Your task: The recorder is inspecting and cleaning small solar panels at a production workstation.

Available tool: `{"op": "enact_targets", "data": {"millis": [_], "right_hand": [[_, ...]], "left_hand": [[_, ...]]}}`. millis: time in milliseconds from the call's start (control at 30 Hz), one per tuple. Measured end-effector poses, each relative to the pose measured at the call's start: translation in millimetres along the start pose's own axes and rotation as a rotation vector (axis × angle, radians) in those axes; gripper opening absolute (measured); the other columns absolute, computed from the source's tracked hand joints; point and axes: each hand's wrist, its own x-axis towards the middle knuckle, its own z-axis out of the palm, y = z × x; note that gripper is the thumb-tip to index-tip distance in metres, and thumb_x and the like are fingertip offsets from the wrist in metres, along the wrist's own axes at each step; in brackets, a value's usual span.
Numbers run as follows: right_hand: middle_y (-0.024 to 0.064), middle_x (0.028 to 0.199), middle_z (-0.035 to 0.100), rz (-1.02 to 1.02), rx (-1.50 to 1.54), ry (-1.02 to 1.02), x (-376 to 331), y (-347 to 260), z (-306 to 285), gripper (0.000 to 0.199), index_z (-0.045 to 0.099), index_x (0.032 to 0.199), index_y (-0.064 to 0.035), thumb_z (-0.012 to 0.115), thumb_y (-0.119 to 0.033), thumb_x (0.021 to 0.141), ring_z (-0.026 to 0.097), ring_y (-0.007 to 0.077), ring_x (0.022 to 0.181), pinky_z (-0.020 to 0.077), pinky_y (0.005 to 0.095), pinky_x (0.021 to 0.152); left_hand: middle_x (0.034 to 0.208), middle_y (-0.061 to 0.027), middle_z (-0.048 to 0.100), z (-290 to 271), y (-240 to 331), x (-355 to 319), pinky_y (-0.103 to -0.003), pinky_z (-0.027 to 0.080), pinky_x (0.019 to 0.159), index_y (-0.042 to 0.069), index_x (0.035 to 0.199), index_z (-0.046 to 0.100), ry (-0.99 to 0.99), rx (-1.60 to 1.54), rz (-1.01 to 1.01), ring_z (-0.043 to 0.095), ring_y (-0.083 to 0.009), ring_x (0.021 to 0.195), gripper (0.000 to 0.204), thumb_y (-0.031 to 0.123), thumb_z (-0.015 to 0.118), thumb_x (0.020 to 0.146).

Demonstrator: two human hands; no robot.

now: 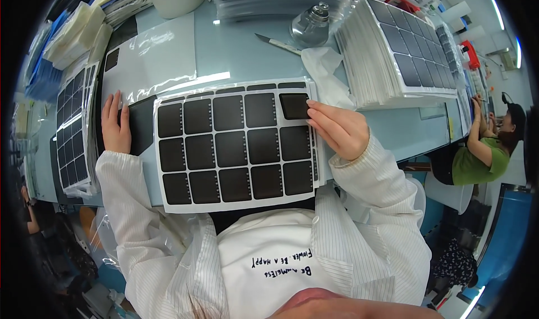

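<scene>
A white sheet of black square stickers (232,149) lies on top of a stack right in front of me. At its far right corner, my right hand (340,129) pinches the edge of one black sticker (294,106), which sits slightly askew over its white place. My left hand (116,124) rests flat with its fingers stretched out, at the near left edge of a glossy white sheet (160,52). That sheet carries a single small black sticker (112,60) at its left side.
Tall stacks of sticker sheets stand at the right (370,55) and left (73,128). Behind lie a craft knife (278,44), a clear glass bottle (310,26) and a crumpled white tissue (327,69). Another person (483,150) sits at the far right.
</scene>
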Motion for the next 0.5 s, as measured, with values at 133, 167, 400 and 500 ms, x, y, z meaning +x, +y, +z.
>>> {"op": "enact_targets", "data": {"millis": [133,167,400,500], "right_hand": [[0.0175,0.09,0.066,-0.005,0.005,0.006,-2.2,3.6,1.4,0.018,0.064,0.086,0.0054,0.07,0.001,0.07,0.066,0.0236,0.069,0.0532,0.0265,0.057],[0.0176,0.091,0.066,-0.005,0.011,-0.007,-1.9,3.1,1.8,0.019,0.064,0.087,0.0054,0.07,0.001,0.07,0.066,0.0237,0.069,0.0534,0.0265,0.058],[0.018,0.091,0.066,-0.003,0.006,-0.046,-2.8,4.3,5.4,0.02,0.063,0.087,0.0058,0.07,-0.001,0.07,0.066,0.0246,0.071,0.0544,0.0272,0.06],[0.0181,0.09,0.065,-0.02,-0.001,-0.062,-2.6,5.1,6.3,0.02,0.063,0.087,0.0057,0.07,-0.001,0.069,0.066,0.0252,0.072,0.0546,0.0277,0.06]], "left_hand": [[0.133,-0.0142,0.042,-2.4,3.9,1.0,-0.036,0.031,0.103,0.009,0.128,0.047,0.098,-0.014,0.012,0.04,-0.0297,0.123,0.038,0.024,0.046,0.093],[0.131,-0.0141,0.044,-4.7,5.6,1.1,-0.037,0.032,0.102,0.008,0.127,0.047,0.132,-0.028,0.021,0.041,-0.0301,0.122,0.037,0.022,0.047,0.093],[0.13,-0.0115,0.046,-7.9,3.6,2.4,-0.036,0.034,0.1,0.007,0.12,0.053,0.159,0.022,0.033,0.043,-0.0287,0.12,0.033,0.023,0.051,0.091],[0.129,-0.0108,0.047,-8.6,2.4,2.2,-0.036,0.035,0.099,0.007,0.115,0.058,0.141,0.014,0.005,0.045,-0.0285,0.119,0.029,0.023,0.052,0.091]]}}
